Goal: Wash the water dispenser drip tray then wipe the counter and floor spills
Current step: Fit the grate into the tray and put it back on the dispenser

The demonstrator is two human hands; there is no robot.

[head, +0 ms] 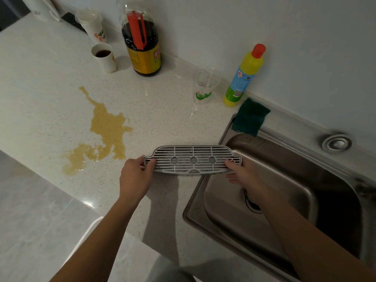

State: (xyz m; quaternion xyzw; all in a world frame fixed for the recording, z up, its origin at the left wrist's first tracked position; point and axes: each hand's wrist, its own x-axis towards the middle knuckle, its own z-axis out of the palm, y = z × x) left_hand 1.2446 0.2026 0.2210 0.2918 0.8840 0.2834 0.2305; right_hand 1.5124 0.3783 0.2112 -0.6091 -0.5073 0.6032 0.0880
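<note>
The grey drip tray [192, 159] hung between the two hands, held level by its ends above the place where the counter [50, 78] met the left rim of the steel sink [284, 180]. The left hand [136, 176] gripped the tray's left tab, thumb curled over the top of the slats and fingers tucked beneath it. The right hand [243, 174] gripped the right end in the same way, thumb lying on the grille and fingers curled under it (their tips showed just below the tray's near edge). The right half of the tray stood over the sink basin; its left half stood over the speckled counter.

Beyond and to the left of the left hand, a yellow-brown spill [105, 127] spread across the counter, well apart from the tray. Farther off still stood a paper cup [104, 57] holding dark liquid and, just beside it, a dark bottle [142, 49] with an orange pump. Beyond the right hand, a clear plastic cup [203, 86] stood near a yellow detergent bottle [244, 76] against the wall, and a green scouring pad [250, 118] lay on the far corner of the sink's rim. Below the right wrist, the sink drain [252, 202] showed in part.
</note>
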